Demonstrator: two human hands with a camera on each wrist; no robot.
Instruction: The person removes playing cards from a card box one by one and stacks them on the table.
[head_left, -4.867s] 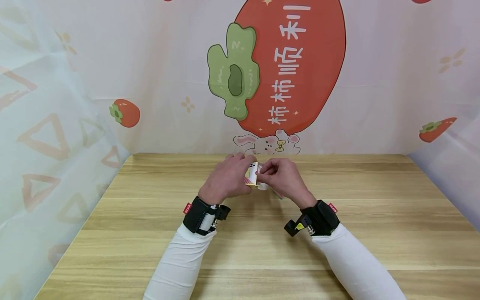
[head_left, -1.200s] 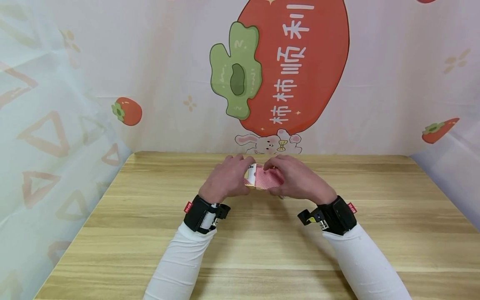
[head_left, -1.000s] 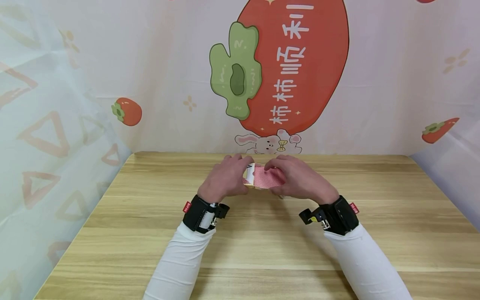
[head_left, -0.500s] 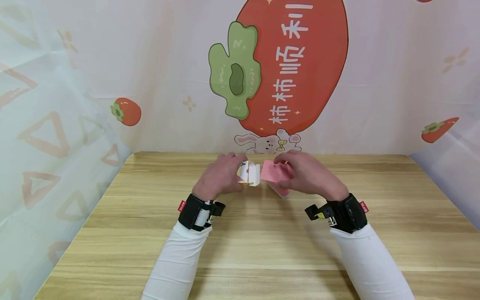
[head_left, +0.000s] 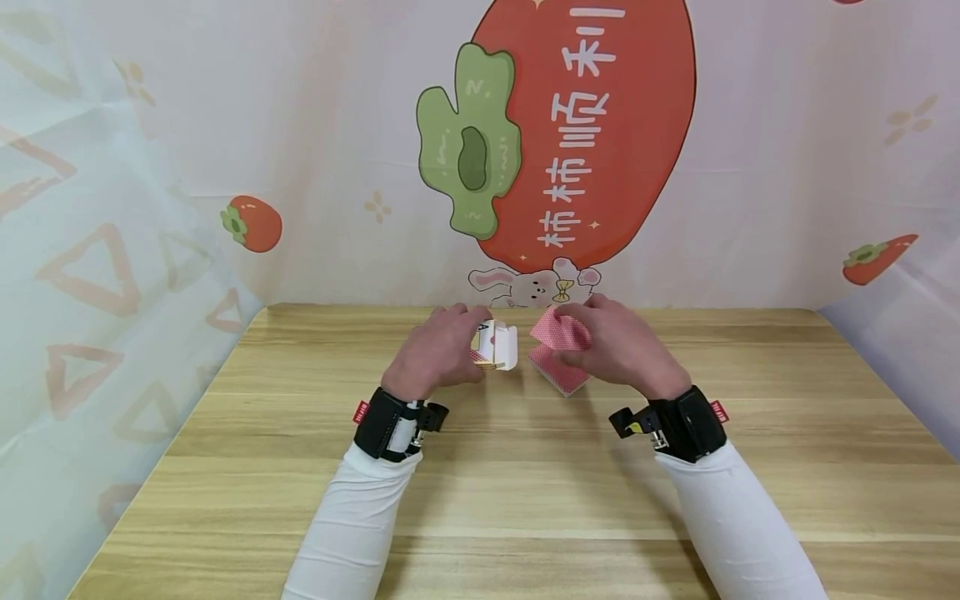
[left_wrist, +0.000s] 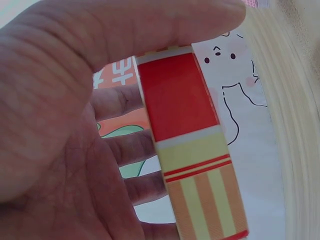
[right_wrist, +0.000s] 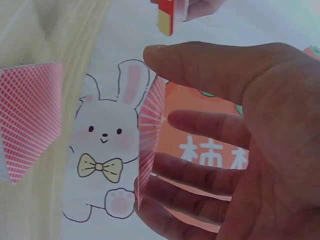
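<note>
My left hand grips a playing-card box by its edges, with the white flap open toward the right. In the left wrist view the thumb and fingers lie on either side of the box's red, yellow and orange narrow side. To the right, my right hand pinches red-backed playing cards between thumb and fingers; they look like a thin packet, seen nearly edge-on in the right wrist view. A deck of red-patterned cards lies on the table just below and nearer than the held cards.
The wooden table ends at a printed cloth backdrop close behind both hands. A band with a small camera sits on the left wrist and another on the right wrist.
Red-backed cards, earlier against the box's mouth, have moved away right and up with my right hand. The box has shifted slightly left. The flap and the deck on the table now show.
</note>
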